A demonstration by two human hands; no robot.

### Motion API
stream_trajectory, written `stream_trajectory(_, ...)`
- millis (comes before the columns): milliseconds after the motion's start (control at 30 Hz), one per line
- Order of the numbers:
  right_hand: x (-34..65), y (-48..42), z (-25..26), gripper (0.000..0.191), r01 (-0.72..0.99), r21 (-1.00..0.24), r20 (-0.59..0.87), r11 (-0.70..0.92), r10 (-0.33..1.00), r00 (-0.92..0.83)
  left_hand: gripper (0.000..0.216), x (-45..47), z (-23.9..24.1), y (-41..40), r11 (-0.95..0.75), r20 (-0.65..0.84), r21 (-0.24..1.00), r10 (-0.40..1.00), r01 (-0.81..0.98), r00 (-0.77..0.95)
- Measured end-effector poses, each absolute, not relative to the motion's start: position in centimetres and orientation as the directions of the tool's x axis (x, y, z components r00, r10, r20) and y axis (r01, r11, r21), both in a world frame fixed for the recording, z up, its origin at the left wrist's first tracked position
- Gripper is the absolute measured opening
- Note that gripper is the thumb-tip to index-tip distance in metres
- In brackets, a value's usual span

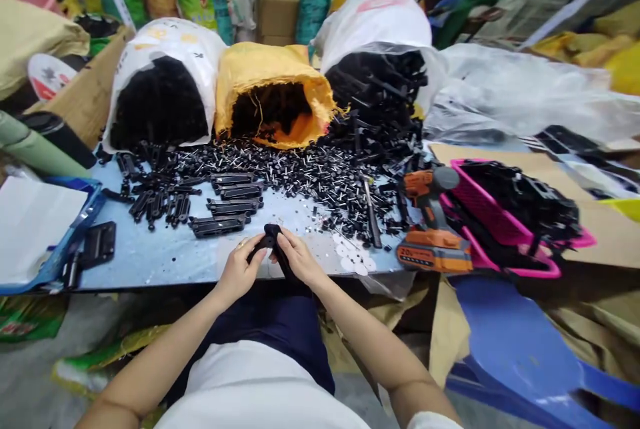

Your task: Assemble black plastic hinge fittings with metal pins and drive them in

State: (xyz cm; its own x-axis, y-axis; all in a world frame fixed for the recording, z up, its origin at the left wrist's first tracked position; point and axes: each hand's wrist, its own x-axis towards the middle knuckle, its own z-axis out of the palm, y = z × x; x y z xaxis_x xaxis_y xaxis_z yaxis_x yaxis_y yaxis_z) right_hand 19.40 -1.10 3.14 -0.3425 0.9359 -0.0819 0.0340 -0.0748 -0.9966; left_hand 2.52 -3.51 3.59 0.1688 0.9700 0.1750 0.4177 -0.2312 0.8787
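Observation:
My left hand (243, 264) and my right hand (301, 258) meet at the front edge of the table, both closed on a black plastic part (272, 232). Its rounded top shows between my fingertips, and a long dark piece runs down beneath my right hand. Whether it is one piece or two joined together, I cannot tell. Just beyond my hands lie several long black plastic pieces (227, 206) in a stacked row. Shorter black pieces (159, 204) are gathered to their left. A heap of small black parts with metal pins (305, 172) spreads behind.
Right of my hands are a hammer (371, 212), white discs (353, 257), an orange cordless drill (434, 252) and a pink basket (500, 216). Three open sacks, white (173, 36), yellow (267, 59) and white (380, 19), stand behind. A blue tray (93, 199) is at left.

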Motion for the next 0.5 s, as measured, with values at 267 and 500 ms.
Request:
stream_trajectory(267, 21.9, 1.5, 4.0, 0.048, 0.377, -0.816, 0.174, 0.438, 0.809, -0.562, 0.039, 2.2, 3.2, -3.9, -0.248, 0.197, 0.815, 0.968, 0.523, 0.153)
stream_trajectory(500, 18.2, -2.6, 2.4, 0.047, 0.241, -0.862, 0.104, 0.445, 0.623, -0.775, 0.038, 2.0, 6.7, -0.8, -0.337, 0.433, 0.818, 0.894, 0.467, -0.114)
